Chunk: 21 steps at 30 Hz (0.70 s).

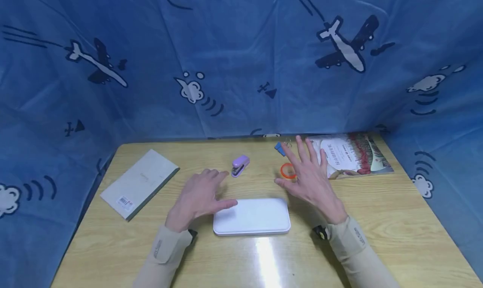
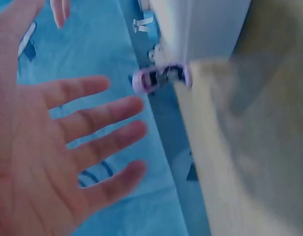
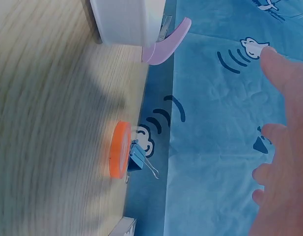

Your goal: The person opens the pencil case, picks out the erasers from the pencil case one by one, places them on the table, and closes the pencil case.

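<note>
A white flat case [image 1: 251, 216] lies on the wooden table in front of the person. The left hand [image 1: 200, 195] hovers over its left end with fingers spread, its thumb overlapping the case's corner in the head view. Beyond the case sits a small purple stapler [image 1: 240, 165], near the left fingertips; the left wrist view shows the stapler [image 2: 162, 78] past those fingers. My right hand [image 1: 310, 181], also spread and holding nothing, is above the table right of the case. Close to its fingers are an orange ring-shaped roll [image 1: 288, 171] and a blue binder clip [image 1: 280, 149].
A grey-beige notebook [image 1: 141, 183] with a dark green spine and a barcode label lies at the left. At the back right rests a printed booklet [image 1: 349, 156], partly behind the right hand. A blue curtain [image 1: 241, 70] with airplane prints hangs around the table [image 1: 381, 221].
</note>
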Available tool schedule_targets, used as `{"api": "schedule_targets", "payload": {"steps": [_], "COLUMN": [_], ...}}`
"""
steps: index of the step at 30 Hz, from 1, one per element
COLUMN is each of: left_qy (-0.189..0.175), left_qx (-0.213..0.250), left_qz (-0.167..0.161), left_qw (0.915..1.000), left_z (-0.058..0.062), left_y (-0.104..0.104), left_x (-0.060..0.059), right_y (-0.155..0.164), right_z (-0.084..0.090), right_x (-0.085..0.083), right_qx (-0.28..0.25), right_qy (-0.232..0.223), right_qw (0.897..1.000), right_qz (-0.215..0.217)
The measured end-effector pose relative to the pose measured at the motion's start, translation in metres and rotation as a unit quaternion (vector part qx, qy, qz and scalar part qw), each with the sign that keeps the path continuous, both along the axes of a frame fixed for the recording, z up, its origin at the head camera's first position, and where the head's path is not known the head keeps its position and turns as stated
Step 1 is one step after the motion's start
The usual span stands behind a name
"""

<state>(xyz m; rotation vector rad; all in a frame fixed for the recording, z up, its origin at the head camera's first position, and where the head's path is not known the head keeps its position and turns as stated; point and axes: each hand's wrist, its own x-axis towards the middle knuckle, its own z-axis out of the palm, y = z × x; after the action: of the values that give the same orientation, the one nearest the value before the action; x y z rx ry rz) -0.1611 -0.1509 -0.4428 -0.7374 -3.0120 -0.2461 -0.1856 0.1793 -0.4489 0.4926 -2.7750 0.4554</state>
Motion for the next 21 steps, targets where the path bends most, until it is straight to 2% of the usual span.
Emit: {"api": "schedule_targets", "payload": {"steps": [5,8,12,16,21], "left_qy": [-0.116,-0.153,-0.155,-0.138,-0.146], "left_qx": [0.009,0.011,-0.003,-0.013,0.005], "left_qz": [-0.032,-0.051,-0.055,-0.054,-0.059], "left_qw": [0.9928,0.9868,0.9863,0.9888,0.9874], "left_z": [-0.011,-0.02,-0.027,-0.032,-0.031], "left_y": [0.002,0.002,0.005,0.007,0.006], "left_x": [0.022,0.032,0.037,0.035,0.031], "right_y": [-0.001,-0.001,0.0,0.0,-0.003], "right_z": [-0.001,-0.001,0.0,-0.001,0.0], "right_x": [0.0,-0.001,-0.001,-0.001,0.001], "right_qx": [0.002,0.002,0.0,0.001,0.009], "right_qy": [0.001,-0.003,-0.004,-0.005,-0.005], "right_qw": [1.0,1.0,1.0,1.0,1.0], "right_qz": [-0.001,-0.001,0.0,-0.001,0.005]}}
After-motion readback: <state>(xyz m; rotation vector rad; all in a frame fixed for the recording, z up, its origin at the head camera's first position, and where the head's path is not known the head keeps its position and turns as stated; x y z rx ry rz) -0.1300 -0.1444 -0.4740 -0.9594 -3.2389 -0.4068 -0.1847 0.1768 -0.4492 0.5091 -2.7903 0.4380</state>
